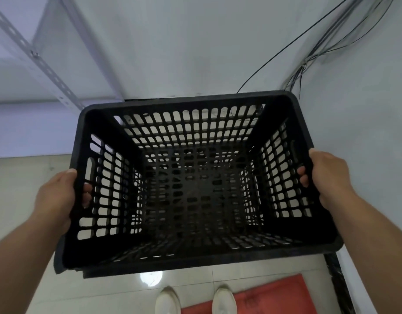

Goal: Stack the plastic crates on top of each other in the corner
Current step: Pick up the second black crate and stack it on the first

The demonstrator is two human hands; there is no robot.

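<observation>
Both hands grip a black crate (pixel 193 182) by its side walls. The left hand (pixel 57 196) and right hand (pixel 327 175) curl fingers through the slots.

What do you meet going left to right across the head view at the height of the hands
Left hand gripping the crate's left wall → black plastic crate, open side up → right hand gripping its right wall.

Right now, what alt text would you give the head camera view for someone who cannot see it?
A person holds an empty black slatted crate by its side walls, left hand and right hand gripping, near a white wall corner. Below are white shoes and a red mat.
</observation>
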